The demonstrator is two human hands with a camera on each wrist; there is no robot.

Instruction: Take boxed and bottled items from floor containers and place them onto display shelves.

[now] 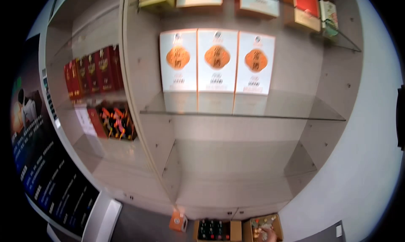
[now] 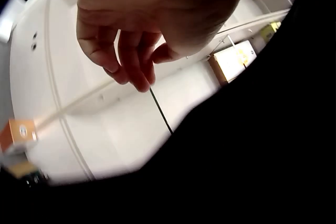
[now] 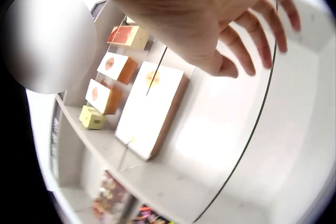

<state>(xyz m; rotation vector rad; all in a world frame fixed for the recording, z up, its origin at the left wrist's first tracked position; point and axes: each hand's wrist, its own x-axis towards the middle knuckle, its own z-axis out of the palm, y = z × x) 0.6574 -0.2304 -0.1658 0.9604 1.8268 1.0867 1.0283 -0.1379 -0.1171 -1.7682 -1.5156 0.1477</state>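
My right hand point(image 3: 226, 19) has its fingers spread and slightly bent, with nothing held in the right wrist view. In the head view a hand at the bottom right overlaps an open cardboard box point(image 1: 276, 221) of small mixed items. My left hand point(image 2: 142, 35) hangs with loosely curled fingers and holds nothing; it is out of the head view. Beside that box stands another open carton of dark bottles point(image 1: 213, 229), its flap folded out. An orange-and-white box point(image 1: 178, 221) is on the floor to their left.
Three white boxes with orange emblems point(image 1: 217, 60) stand on a glass shelf point(image 1: 295, 107) of the tall cabinet. More boxes line the shelf above. Red boxes point(image 1: 93, 73) fill the left section. A dark poster point(image 1: 46, 166) is at far left, a white wall point(image 1: 358, 136) at right.
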